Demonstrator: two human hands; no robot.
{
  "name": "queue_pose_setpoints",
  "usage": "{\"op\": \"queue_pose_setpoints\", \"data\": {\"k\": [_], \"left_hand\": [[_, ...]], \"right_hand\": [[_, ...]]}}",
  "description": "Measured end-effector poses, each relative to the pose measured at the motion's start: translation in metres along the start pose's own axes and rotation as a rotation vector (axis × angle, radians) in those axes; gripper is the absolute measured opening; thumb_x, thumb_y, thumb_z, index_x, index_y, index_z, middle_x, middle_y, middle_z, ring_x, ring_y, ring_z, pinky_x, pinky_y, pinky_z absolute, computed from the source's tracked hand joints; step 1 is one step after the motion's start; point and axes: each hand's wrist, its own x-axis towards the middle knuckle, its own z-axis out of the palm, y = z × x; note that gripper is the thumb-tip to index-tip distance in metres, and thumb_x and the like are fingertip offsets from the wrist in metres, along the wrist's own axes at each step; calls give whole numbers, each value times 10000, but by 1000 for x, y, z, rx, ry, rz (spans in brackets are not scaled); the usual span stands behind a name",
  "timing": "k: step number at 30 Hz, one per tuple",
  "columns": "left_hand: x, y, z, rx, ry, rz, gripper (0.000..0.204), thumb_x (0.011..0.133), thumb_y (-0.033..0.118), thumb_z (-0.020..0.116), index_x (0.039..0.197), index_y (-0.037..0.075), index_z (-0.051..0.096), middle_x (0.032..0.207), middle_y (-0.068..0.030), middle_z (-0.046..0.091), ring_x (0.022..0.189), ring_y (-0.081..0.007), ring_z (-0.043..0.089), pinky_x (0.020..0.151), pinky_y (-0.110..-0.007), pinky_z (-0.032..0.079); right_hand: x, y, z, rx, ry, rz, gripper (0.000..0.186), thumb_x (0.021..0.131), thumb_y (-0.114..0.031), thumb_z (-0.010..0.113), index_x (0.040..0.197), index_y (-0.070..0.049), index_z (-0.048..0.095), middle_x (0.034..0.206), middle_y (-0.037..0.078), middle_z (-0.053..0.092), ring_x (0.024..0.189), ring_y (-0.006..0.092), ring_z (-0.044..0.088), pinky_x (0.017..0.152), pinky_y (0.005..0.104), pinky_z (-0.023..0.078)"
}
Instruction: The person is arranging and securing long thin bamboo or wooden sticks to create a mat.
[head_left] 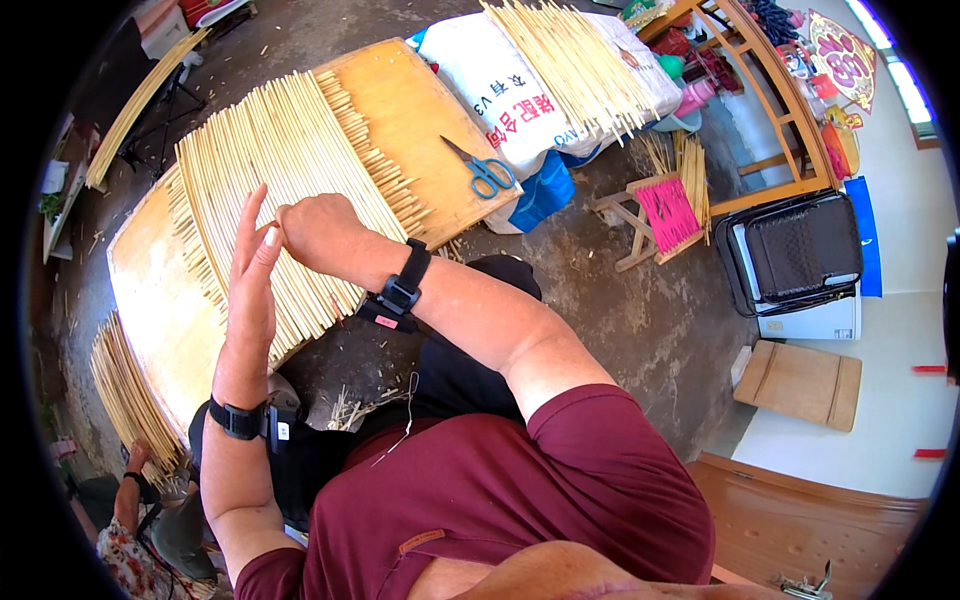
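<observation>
The stalks lie on the counter. Over the stalks, my left hand holds its fingers straight; my right hand curls, its grip I cannot tell. I'd move lightly, keeping stalks parallel.

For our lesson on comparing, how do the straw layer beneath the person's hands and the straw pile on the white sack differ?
The straw layer is broader than the straw pile. The layer rests on a wooden board; the pile, on a white sack. The left hand and right hand are over the layer; neither is near the pile. Both are made of long, thin, yellowish stalks lying roughly side by side.
</observation>
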Motion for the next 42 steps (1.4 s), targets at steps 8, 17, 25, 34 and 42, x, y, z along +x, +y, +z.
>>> {"op": "queue_pose_setpoints", "data": {"k": [8, 17, 25, 34, 42], "left_hand": [[0, 9, -5, 379, 114, 279, 775, 908, 527, 562, 1554, 190, 296, 1659, -122, 37, 1533, -293, 22, 1203, -548, 120], [-9, 25, -5, -2, -219, 208, 896, 786, 716, 597, 1455, 132, 482, 1515, -160, 422, 1339, -334, 484, 1086, -531, 400], [-11, 19, 2, 282, -170, 277, 696, 843, 571, 616, 1402, 161, 551, 1581, -147, 321, 1456, -352, 305, 1159, -539, 264], [0, 4, -2, 354, -59, 242, 617, 887, 537, 543, 1403, 198, 554, 1618, -122, 250, 1507, -322, 185, 1197, -531, 168], [1, 1, -1, 457, -42, 231, 583, 887, 463, 587, 1399, 185, 557, 1638, -122, 171, 1513, -338, 149, 1152, -530, 267]], "right_hand": [[8, 22, -16, 48, 0, 163, 474, 926, -496, 568, 905, -53, 734, 783, 166, 704, 753, 356, 688, 699, 455, 536], [-9, -1, -3, 784, -319, -187, 332, 963, -306, 573, 1076, -15, 685, 996, 183, 699, 927, 311, 668, 820, 412, 522], [-15, -7, 10, 358, -123, -143, 205, 882, -252, 579, 986, -126, 703, 878, 125, 717, 813, 330, 686, 703, 430, 531], [-12, -8, 22, 257, -103, -54, 191, 870, -261, 602, 966, -144, 719, 842, 110, 723, 790, 322, 692, 686, 428, 532], [-16, -6, 16, 292, -45, 21, 190, 860, -289, 619, 904, -160, 752, 827, 98, 729, 790, 308, 695, 701, 423, 533]]}}
